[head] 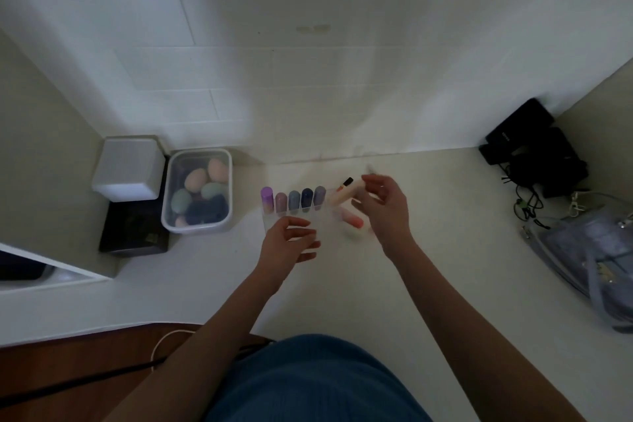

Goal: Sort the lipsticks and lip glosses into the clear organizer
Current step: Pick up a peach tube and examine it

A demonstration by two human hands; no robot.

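Observation:
A clear organizer (274, 221) stands on the white counter with several upright lipsticks in a row along its back, from a bright purple one (267, 199) to a muted violet one (319, 196). My left hand (289, 243) rests against the organizer's front, fingers apart. My right hand (385, 207) hovers just right of the row, blurred, its fingers curled by a pale tube (344, 195); whether it grips the tube is unclear. A thin gloss with a black cap (345, 183) and an orange-tipped tube (354, 221) lie beside that hand.
A clear lidded tub of coloured makeup sponges (197, 191) stands left of the organizer, next to a white box (128, 168) on a black box (133, 233). Black devices with cables (534, 151) and a clear pouch (589, 260) sit at the right. Tiled wall lies behind.

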